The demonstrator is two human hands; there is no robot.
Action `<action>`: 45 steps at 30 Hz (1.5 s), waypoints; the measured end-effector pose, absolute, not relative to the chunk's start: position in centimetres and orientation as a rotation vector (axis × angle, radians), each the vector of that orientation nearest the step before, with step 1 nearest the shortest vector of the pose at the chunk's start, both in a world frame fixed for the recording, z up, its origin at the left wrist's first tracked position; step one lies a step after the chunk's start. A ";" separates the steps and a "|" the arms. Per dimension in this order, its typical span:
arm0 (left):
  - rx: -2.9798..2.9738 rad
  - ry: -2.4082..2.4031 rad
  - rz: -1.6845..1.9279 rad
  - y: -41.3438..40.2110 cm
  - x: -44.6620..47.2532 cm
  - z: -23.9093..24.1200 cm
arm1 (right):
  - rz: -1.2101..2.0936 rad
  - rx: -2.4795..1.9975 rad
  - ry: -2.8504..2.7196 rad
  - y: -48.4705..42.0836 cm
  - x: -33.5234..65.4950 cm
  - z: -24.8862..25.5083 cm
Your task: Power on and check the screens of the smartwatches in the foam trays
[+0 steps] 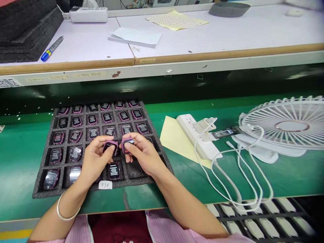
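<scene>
Nearest us, our left hand (95, 158) pinches one small pink watch body (110, 146) and our right hand (143, 153) grips a second watch body (128, 144), both just above the grey foam tray (40, 184). They look light, rigid and glossy-faced, so best held by the edges. Beyond the tray, a power strip (196, 135), loose white cables (227, 175) and a fan (286, 126) crowd the green table (20, 158) to the right.

Green-topped counter (22, 158) carries: dark grey foam compartment tray (152, 135), pale yellow paper sheet (172, 136), white plastic power strip w/ cables (194, 138), white round fan (286, 126) lying flat.
</scene>
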State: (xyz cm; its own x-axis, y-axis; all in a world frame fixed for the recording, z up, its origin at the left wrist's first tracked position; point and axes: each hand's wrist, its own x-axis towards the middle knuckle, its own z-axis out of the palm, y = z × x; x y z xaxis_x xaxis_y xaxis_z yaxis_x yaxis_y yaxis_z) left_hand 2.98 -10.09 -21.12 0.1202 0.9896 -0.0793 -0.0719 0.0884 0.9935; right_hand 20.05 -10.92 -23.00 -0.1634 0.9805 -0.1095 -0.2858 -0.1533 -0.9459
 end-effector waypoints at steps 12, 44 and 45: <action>1.166 0.901 0.865 -11.1 3.9 -20.7 | 1.522 -0.935 -1.068 -14.3 24.3 -22.6; 1.964 1.119 1.222 -14.5 5.6 -24.1 | 0.833 -1.276 -1.503 -18.5 24.5 -21.6; 1.986 1.124 1.243 -14.5 5.6 -24.2 | 0.860 -1.274 -1.469 -18.4 24.2 -21.5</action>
State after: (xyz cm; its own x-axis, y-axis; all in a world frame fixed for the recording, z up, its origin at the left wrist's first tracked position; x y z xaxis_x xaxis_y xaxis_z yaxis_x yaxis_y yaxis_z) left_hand 5.59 -14.49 -24.18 0.2276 0.8609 0.4549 0.3664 -0.5086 0.7792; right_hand 24.22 -18.41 -21.54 0.0212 0.9759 0.2173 0.2887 0.2021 -0.9358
